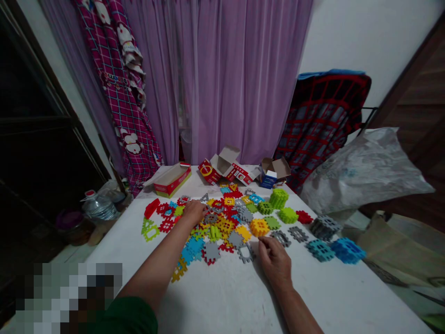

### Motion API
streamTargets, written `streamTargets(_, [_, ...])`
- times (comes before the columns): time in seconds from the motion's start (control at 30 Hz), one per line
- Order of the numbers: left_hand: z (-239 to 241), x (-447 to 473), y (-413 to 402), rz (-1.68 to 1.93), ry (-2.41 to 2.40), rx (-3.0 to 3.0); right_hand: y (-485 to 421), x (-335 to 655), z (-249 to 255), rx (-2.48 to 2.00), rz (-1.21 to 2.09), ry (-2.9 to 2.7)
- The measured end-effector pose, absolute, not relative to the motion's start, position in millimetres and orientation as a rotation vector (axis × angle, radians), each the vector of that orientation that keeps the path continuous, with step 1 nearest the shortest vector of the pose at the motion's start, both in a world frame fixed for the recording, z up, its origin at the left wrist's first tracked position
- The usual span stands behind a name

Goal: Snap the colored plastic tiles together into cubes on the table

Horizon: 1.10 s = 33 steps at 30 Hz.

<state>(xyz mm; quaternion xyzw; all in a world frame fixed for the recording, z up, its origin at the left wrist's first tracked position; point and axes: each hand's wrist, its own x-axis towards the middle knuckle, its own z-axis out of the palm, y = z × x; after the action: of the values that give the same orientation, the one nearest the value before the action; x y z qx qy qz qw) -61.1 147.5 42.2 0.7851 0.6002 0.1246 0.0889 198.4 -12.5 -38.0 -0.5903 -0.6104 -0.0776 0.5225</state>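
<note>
Two bare hands over a spread of toothed plastic tiles. The left hand point(194, 211) lies palm down on the far left part of the tile pile point(222, 225), fingers curled over red and grey pieces; whether it grasps one cannot be told. The right hand point(275, 260) rests on the white table point(225, 297) at the pile's near right edge. Its fingertips point(264, 242) are drawn narrow, just beside a grey tile point(281, 238) and near an orange block point(259, 227); nothing is clearly pinched. Judgement: a flat tile lifts best when pinched by its edge teeth and raised clear of interlocked neighbours. Assembled blue blocks point(347, 250) and green blocks point(278, 198) stand to the right, opened cartons point(222, 167) at the far edge. Tiles under the left palm are hidden, the near left corner is pixelated, and dim light blurs the carton print.
</note>
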Motion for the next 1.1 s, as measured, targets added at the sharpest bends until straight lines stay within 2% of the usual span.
streamTargets(0.2, [39.8,-70.2,134.8,0.682,1.682,2.168,-10.5,197.0,-39.0,-1.405,-0.146,-1.449])
streamTargets(0.37, [31.1,-47.2,110.2,0.797,1.497,1.899,-12.2,193.2,-33.6,-1.399,-0.134,-1.477])
streamTargets(0.57, [30.6,-13.5,74.9,0.840,1.228,1.555,-20.0,182.9,-27.9,-1.372,-0.090,-1.549])
streamTargets(1.1, [28.3,8.5,50.4,0.789,1.247,1.380,-26.5,174.7,-19.7,-1.350,-0.219,-1.642])
